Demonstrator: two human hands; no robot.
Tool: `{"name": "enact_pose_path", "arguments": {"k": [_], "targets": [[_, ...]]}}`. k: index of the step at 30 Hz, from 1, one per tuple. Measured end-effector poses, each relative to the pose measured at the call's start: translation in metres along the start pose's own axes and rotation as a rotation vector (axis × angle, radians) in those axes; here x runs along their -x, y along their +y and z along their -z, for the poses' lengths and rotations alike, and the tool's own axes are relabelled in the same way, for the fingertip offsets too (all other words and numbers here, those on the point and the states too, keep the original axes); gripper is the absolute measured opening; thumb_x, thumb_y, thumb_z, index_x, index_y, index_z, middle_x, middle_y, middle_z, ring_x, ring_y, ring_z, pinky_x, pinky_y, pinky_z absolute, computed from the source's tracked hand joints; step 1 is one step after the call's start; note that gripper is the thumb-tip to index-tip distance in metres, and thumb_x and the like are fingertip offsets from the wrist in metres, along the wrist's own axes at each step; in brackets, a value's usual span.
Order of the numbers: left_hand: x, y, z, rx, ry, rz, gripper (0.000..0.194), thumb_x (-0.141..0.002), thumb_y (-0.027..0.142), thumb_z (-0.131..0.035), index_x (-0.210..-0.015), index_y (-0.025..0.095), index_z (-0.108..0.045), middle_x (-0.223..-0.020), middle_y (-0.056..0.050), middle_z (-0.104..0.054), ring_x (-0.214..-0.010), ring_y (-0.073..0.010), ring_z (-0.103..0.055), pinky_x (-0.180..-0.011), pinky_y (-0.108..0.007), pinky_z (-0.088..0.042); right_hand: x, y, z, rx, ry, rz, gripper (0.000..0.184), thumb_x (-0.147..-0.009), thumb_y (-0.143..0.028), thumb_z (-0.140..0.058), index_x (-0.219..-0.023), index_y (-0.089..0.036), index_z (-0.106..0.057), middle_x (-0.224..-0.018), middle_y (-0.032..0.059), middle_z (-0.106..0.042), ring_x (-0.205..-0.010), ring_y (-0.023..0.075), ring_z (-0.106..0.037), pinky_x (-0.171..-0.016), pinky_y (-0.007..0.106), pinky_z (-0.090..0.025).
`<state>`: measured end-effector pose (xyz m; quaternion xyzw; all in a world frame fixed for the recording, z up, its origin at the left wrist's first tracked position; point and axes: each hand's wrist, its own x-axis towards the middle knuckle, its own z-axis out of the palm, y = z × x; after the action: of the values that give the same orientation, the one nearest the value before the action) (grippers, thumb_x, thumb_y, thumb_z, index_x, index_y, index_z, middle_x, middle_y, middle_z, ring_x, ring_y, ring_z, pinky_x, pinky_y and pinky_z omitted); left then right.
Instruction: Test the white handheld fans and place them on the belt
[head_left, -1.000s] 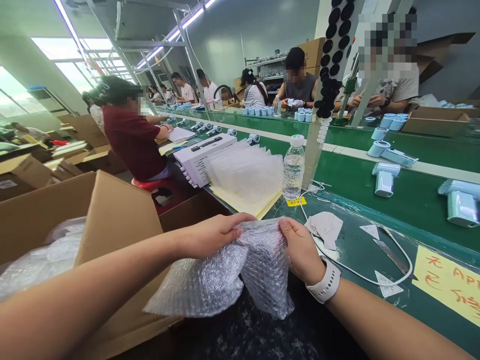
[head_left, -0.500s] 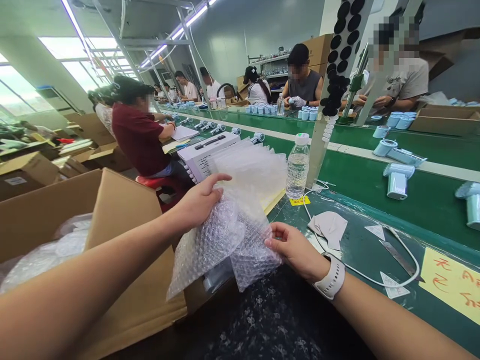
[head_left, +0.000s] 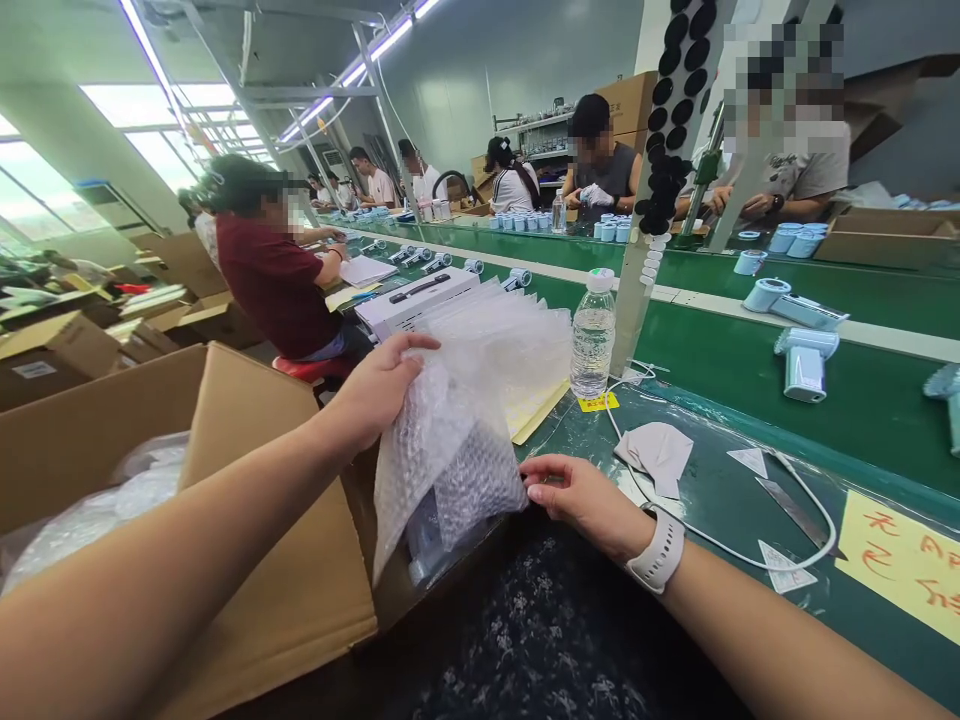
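My left hand point(head_left: 379, 385) is closed on the upper left edge of a clear bubble-wrap bag point(head_left: 480, 480), its index finger stretched across the top. At the bag's lower right edge, my right hand point(head_left: 574, 492) pinches with thumb and fingers; a white watch strap point(head_left: 660, 550) circles that wrist. The bag hangs with its lower part spread, over a pale bluish plastic-wrapped item point(head_left: 426, 540) that is partly hidden. Behind it, a fanned stack of similar bags point(head_left: 532, 335) lies on the bench.
An open cardboard box point(head_left: 255, 430) with bubble-wrapped items stands left. A water bottle point(head_left: 593, 335), white cable point(head_left: 720, 545), folded white piece point(head_left: 660, 455) and yellow note point(head_left: 900, 565) lie right. Light-blue devices point(head_left: 806, 362) rest on the green conveyor point(head_left: 697, 345). Co-workers sit along it.
The bag has swung more upright, and its lower part has moved slightly right and up. My left hand has shifted left; my right hand has moved a little left.
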<state>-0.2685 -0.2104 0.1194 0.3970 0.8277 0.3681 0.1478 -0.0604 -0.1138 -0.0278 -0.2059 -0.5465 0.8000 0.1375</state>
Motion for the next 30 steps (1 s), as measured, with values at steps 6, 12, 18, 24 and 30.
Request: {"name": "enact_pose_path", "arguments": {"k": [6, 12, 18, 24, 30], "targets": [[0.028, 0.013, -0.022, -0.002, -0.425, -0.146, 0.038, -0.090, 0.042, -0.043, -0.120, 0.024, -0.056, -0.086, -0.001, -0.060, -0.075, -0.0176, -0.053, -0.070, -0.030, -0.045, 0.008, -0.012, -0.011, -0.244, -0.117, 0.158, 0.056, -0.068, -0.054, -0.084, -0.110, -0.023, -0.066, -0.100, 0.0062, -0.069, -0.091, 0.0205, -0.062, -0.083, 0.035, -0.047], [0.014, 0.010, -0.027, 0.164, -0.179, 0.003, 0.038, -0.085, 0.039, -0.038, -0.115, 0.022, -0.055, -0.080, -0.002, -0.056, -0.078, -0.0228, -0.053, -0.072, -0.035, -0.043, 0.001, -0.005, -0.007, -0.204, 0.190, 0.149, 0.035, -0.063, -0.044, -0.086, -0.074, -0.018, -0.064, -0.068, -0.0030, -0.060, -0.063, 0.0123, -0.050, -0.063, 0.027, -0.038], [0.021, 0.011, -0.031, 0.614, -0.255, 0.168, 0.038, -0.060, 0.019, -0.060, -0.098, 0.019, -0.059, -0.067, 0.003, -0.045, -0.060, -0.0134, -0.043, -0.057, -0.025, -0.035, -0.002, 0.002, -0.010, -0.167, 0.225, 0.256, 0.029, -0.067, -0.036, -0.082, -0.076, -0.022, -0.059, -0.075, -0.0025, -0.065, -0.073, 0.0166, -0.057, -0.071, 0.029, -0.042], [0.022, 0.011, -0.043, 0.711, -0.226, 0.152, 0.027, -0.061, 0.014, -0.070, -0.088, 0.015, -0.068, -0.070, 0.002, -0.049, -0.063, -0.0099, -0.043, -0.059, -0.023, -0.034, 0.005, 0.002, -0.025, -0.385, -0.006, 0.226, 0.032, -0.068, -0.033, -0.085, -0.088, -0.025, -0.062, -0.084, -0.0013, -0.072, -0.088, 0.0216, -0.066, -0.085, 0.035, -0.046], [0.019, 0.002, -0.054, 0.688, 0.046, 0.033, 0.018, -0.069, 0.015, -0.066, -0.086, 0.017, -0.062, -0.074, 0.002, -0.051, -0.067, -0.0103, -0.044, -0.062, -0.022, -0.035, 0.014, -0.005, -0.035, -0.491, -0.155, 0.209, 0.046, -0.067, -0.033, -0.087, -0.107, -0.025, -0.065, -0.110, 0.0057, -0.074, -0.111, 0.0257, -0.064, -0.103, 0.044, -0.042]]}}
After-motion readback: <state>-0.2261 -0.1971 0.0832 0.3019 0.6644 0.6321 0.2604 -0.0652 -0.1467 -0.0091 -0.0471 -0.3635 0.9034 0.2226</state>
